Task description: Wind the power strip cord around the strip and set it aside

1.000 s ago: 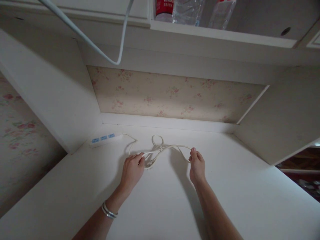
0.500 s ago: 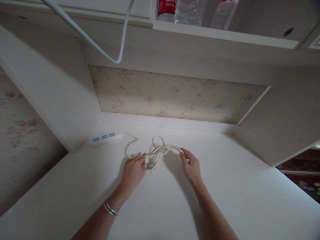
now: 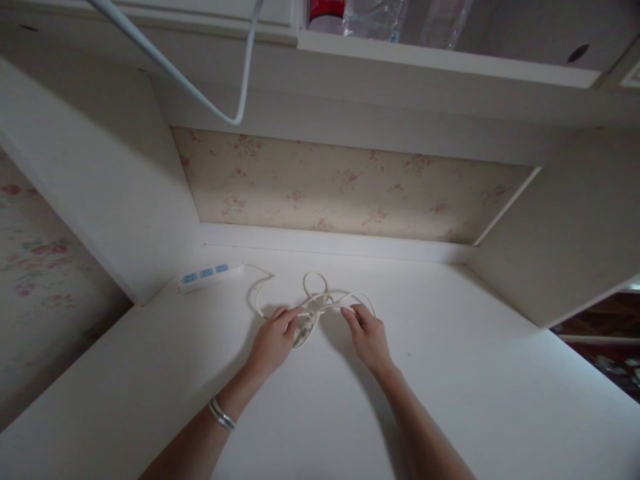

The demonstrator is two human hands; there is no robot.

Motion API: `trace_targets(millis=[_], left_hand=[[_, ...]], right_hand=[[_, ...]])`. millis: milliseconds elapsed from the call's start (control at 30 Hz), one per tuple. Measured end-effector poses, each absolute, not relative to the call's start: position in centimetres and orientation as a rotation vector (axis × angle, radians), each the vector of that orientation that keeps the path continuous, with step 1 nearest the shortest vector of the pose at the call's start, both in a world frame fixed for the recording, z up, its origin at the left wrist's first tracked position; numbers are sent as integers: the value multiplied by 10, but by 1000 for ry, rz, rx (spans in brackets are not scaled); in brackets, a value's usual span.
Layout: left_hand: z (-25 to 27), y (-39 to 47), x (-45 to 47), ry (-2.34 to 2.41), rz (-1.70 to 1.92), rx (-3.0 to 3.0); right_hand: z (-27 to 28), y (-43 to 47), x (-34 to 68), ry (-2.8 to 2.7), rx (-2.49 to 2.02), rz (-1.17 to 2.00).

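Note:
A white power cord (image 3: 316, 277) lies in tangled loops on the white desktop, between my two hands. My left hand (image 3: 274, 337) pinches a strand at the left side of the tangle. On the right, my right hand (image 3: 367, 337) grips another strand between thumb and fingers, with a loose loop arching behind it. The plug (image 3: 306, 327) appears to lie among the loops near my left thumb, though its shape is hard to make out. From the tangle the cord runs left and back to a white power strip (image 3: 210, 277) with blue socket faces.
The white desktop (image 3: 310, 427) has side panels and a flowered back wall (image 3: 345, 187). Overhead, a shelf (image 3: 450, 63) holds clear plastic packages and a red container (image 3: 327, 10). A pale bent rod or cable (image 3: 175, 77) hangs at the upper left.
My right hand has moved left and now grips the cord closer to the tangle; a loop has spread out behind it. My left hand has shifted slightly right. The view has tilted a little.

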State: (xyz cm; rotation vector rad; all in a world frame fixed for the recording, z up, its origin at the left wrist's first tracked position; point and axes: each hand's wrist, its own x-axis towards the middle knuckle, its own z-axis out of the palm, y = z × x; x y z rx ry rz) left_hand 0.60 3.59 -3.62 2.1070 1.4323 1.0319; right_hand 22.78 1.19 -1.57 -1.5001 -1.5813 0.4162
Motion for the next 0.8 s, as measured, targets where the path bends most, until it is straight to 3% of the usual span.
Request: trace_targets(millis=[400, 567, 800], left_hand=[[-47, 48, 2, 1404, 901, 1569], [-46, 49, 1, 1329, 913, 1541], [-31, 42, 2, 1373, 813, 1458]], right_hand=[[-12, 2, 216, -1309, -1101, 886], [5, 12, 226, -784, -928, 852], [12, 24, 268, -470, -856, 765]])
